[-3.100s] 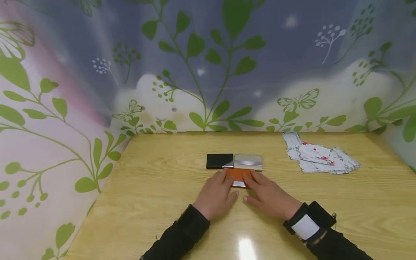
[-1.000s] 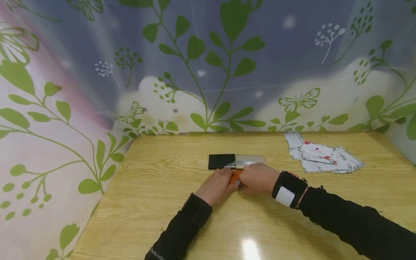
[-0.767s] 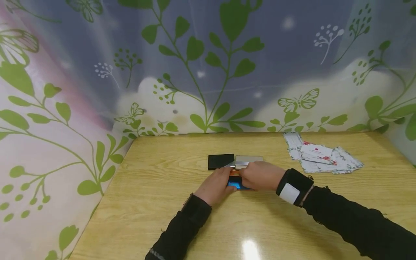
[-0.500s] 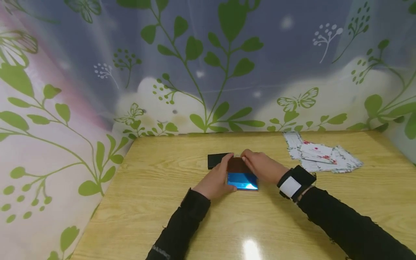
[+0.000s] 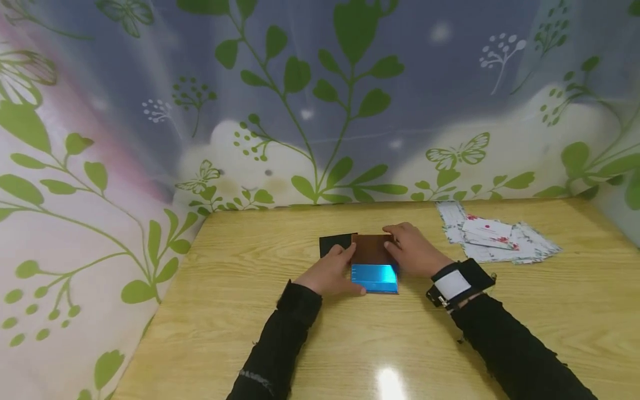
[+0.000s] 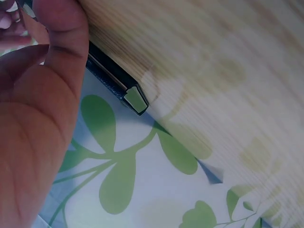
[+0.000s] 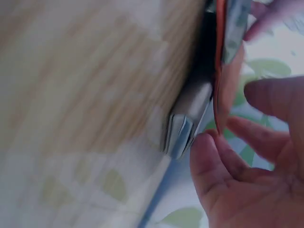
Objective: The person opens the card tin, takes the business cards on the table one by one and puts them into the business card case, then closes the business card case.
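Light wood-grain table point(image 5: 450, 333), black case point(image 5: 331, 245), pale case point(image 7: 191, 100), opened orange case point(image 5: 372, 250), overlapping patterned cards point(image 5: 492, 236)

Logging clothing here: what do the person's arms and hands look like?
The long sleeves are black. A black strap with a white rectangular patch circles the right wrist; the left has a black band. Left hand and right hand are ungloved.

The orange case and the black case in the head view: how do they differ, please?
The orange case is open, while the black case is shut. The orange case shows a brown flap and a shiny, blue-looking inside; the black case shows only its dark outside. The orange case reaches nearer the camera; the black case lies partly hidden behind the left hand. Both look rectangular from above.
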Tool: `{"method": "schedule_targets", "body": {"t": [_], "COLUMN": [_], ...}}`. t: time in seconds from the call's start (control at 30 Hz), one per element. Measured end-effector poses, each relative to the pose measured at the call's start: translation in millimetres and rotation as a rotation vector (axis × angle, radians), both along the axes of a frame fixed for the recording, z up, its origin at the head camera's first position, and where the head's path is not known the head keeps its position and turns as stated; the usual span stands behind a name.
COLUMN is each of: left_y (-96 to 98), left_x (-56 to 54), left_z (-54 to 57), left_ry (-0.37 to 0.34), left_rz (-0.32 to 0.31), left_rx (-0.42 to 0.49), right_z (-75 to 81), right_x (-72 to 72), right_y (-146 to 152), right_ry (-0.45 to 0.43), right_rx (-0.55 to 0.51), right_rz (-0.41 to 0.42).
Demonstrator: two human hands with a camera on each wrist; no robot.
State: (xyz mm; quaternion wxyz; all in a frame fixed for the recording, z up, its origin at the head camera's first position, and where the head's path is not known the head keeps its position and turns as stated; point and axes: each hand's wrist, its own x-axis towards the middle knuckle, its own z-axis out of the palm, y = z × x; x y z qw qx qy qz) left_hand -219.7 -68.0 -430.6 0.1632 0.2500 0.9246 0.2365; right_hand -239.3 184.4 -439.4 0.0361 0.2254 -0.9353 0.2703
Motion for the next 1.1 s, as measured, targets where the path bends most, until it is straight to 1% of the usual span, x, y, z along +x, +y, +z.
{"method": "schedule_targets", "body": {"t": [0.03,0.1,0.17,0.2,0.3,0.4,0.47,0.57,0.7,0.8,0.9,1.03,1.1], "left_y": [-0.6,-1.6,-1.6,-1.7,-2.5,-3.5,-4.0,-4.4,-3.9,-2.9,-1.8,-1.6,-1.9], "left_x": [0.8,1.8,2.3,2.8,2.7,2.3,1.7,0.2,-2.0,-2.2,-1.2,0.6,1.3], "left_z": [0.6,0.8,1.2,1.6,0.7,0.2,0.5,0.6,0.2,-0.4,-1.0,-1.6,-1.5], "left_ry": [-0.011,-0.03,-0.035,-0.039,-0.034,-0.03,-0.032,-0.027,-0.027,-0.039,-0.045,-0.038,-0.039], "left_rz": [0.003,0.009,0.009,0.01,0.007,0.002,0.0,0.0,0.006,0.007,0.005,0.005,0.011], "left_rx": [-0.001,0.003,0.009,0.011,0.002,0.0,0.004,0.004,0.002,0.003,0.0,-0.003,0.0], "right_z": [1.2,4.3,9.2,11.7,18.2,21.1,20.6,19.1,15.9,14.5,16.0,20.8,22.9], "right_x": [-0.4,-0.6,-0.3,-0.1,2.0,5.0,5.5,4.4,3.7,5.9,10.0,14.7,15.7], "right_y": [5.5,20.0,38.0,47.5,73.1,92.4,100.0,104.4,103.3,101.1,100.4,102.7,103.1], "right_ry": [-0.019,-0.018,0.003,-0.011,-0.094,-0.191,-0.186,-0.134,-0.048,-0.026,-0.041,-0.105,-0.135], "right_rx": [-0.02,-0.025,0.033,0.069,0.186,0.263,0.292,0.296,0.267,0.243,0.236,0.261,0.276], "right_rz": [-0.027,-0.092,-0.171,-0.214,-0.348,-0.422,-0.439,-0.44,-0.44,-0.411,-0.41,-0.451,-0.458]}}
